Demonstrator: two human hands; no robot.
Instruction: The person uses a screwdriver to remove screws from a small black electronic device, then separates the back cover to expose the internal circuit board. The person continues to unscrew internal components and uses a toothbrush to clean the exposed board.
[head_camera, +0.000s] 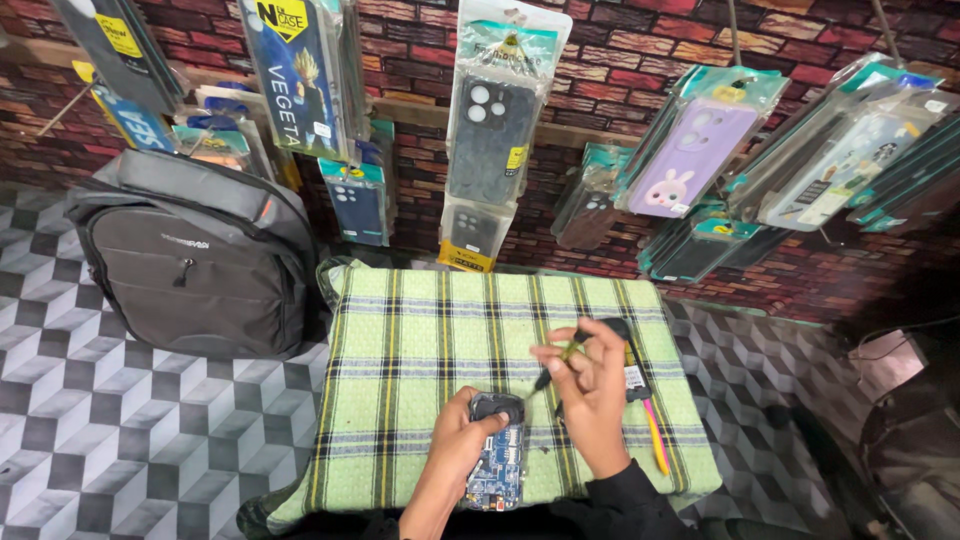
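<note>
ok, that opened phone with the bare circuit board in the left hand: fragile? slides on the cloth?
The opened phone looks stiff and likely light, since the left hand steadies it alone. Its exposed blue board is probably fragile under a hard squeeze. On the woven checked cloth it would likely grip rather than slide.

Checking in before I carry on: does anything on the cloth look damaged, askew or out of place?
Nothing looks spilled. The phone in the left hand has its back off, with the blue circuit board exposed. The right hand holds a screwdriver over it. The green checked cloth lies flat.
</note>
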